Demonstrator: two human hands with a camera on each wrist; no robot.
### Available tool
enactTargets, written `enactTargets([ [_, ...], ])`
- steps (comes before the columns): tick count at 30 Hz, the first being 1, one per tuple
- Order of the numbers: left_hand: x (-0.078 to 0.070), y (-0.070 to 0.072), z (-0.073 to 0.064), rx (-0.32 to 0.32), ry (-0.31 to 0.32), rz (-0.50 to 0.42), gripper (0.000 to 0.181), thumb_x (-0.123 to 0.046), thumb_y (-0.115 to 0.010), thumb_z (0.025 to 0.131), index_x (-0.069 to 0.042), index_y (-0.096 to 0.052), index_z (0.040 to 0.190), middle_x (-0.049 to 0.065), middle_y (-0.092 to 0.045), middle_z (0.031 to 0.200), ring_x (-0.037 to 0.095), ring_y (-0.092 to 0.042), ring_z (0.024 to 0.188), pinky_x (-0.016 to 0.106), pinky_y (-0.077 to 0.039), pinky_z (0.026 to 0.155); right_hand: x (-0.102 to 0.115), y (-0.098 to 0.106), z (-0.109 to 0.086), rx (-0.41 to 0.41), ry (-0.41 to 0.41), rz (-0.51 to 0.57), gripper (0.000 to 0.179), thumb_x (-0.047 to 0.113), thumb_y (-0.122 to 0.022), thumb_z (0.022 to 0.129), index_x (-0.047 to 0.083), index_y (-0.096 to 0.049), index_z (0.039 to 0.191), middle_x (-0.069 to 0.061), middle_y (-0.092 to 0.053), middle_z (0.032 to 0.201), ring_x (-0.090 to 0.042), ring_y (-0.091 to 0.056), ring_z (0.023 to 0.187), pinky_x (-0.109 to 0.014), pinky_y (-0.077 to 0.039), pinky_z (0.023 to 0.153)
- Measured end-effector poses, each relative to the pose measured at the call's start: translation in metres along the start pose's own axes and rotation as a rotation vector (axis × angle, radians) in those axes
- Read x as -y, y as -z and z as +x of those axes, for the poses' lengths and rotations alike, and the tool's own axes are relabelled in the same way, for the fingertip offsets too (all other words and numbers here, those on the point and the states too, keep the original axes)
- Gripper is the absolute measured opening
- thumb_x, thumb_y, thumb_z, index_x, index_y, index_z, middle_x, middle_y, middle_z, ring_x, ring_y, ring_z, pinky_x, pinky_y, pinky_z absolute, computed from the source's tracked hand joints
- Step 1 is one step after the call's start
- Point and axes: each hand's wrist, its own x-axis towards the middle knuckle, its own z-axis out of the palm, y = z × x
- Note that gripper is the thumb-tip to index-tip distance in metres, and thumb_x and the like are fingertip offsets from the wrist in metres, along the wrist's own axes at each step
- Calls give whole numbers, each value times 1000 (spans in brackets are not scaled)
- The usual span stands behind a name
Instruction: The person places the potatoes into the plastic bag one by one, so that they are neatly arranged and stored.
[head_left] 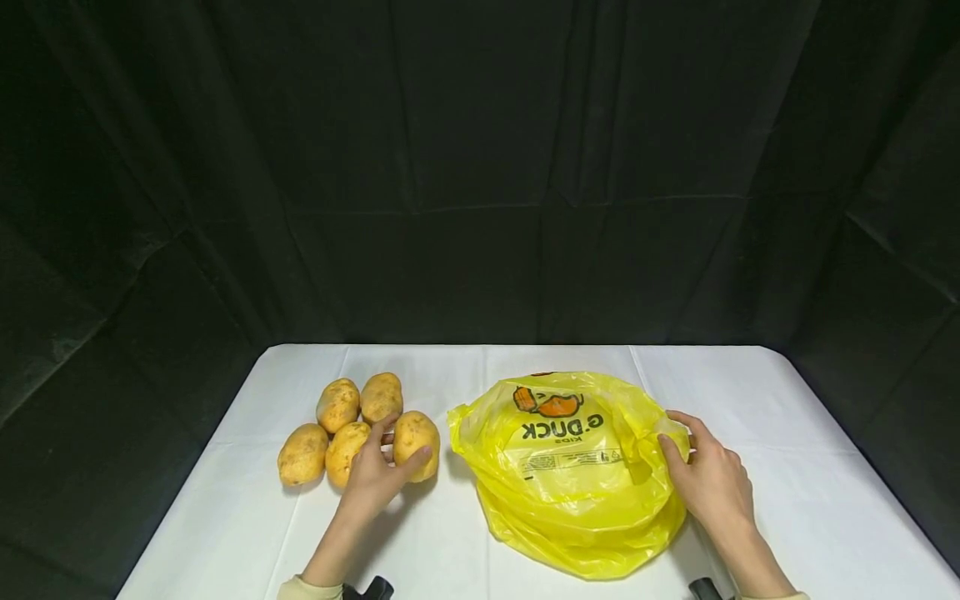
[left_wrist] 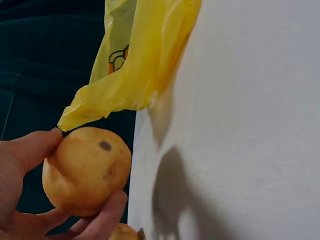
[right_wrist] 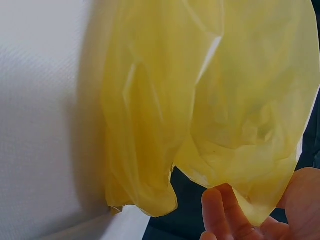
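My left hand (head_left: 377,477) grips a potato (head_left: 417,444) between thumb and fingers, lifted over the white table. The left wrist view shows that potato (left_wrist: 90,172) with a dark spot on its skin, and a shadow on the cloth beside it. A yellow plastic bag (head_left: 573,500) with a printed duck logo lies spread at the centre right. At the bag's right edge, my right hand (head_left: 712,483) pinches the plastic between thumb and fingers. Up close in the right wrist view, the thin bag (right_wrist: 240,115) hangs in folds above the fingers (right_wrist: 215,210).
Several other potatoes sit in a cluster left of the held one, among them a far-left potato (head_left: 303,455) and a back potato (head_left: 382,397). A white cloth covers the table (head_left: 810,467). Black drapes (head_left: 480,167) stand behind and at both sides.
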Motion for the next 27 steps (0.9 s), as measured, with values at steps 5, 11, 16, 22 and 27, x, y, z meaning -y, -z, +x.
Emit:
enactTargets([
  [5, -5, 2, 0, 10, -19, -59, 71, -26, -80, 83, -2, -44, 140, 16, -56, 119, 26, -56, 101, 39, -48, 84, 1, 0, 0, -6, 12, -7, 35, 20, -64, 94, 9, -61, 127, -28, -65, 102, -34, -63, 76, -43, -45, 56],
  [11, -13, 4, 0, 45, -30, -163, 70, -22, -80, 84, -3, -44, 140, 16, -55, 120, 26, -56, 105, 37, -47, 88, 1, 1, 0, -1, 3, -9, 34, 21, -64, 94, 8, -60, 126, -29, -65, 103, -35, -64, 79, -46, -46, 58],
  [16, -19, 7, 0, 70, -28, -205, 69, -21, -79, 84, -4, -42, 141, 17, -54, 121, 25, -58, 98, 32, -49, 78, 0, 2, 0, 5, 1, -7, 35, 21, -63, 95, 8, -60, 127, -29, -65, 104, -35, -64, 80, -48, -45, 60],
  [22, -25, 6, -2, 129, -30, -270, 71, -20, -77, 86, -3, -39, 143, 19, -50, 126, 24, -61, 93, 30, -51, 71, -1, 2, 0, 12, -3, -4, 37, 22, -63, 95, 8, -59, 128, -30, -64, 106, -36, -64, 80, -48, -46, 60],
  [27, -33, 3, -3, 148, -29, -300, 71, -19, -77, 86, -4, -39, 143, 18, -50, 125, 23, -61, 91, 31, -51, 71, -2, 1, 0, 16, -13, -9, 38, 22, -63, 95, 7, -58, 129, -31, -64, 106, -35, -63, 79, -46, -45, 60],
])
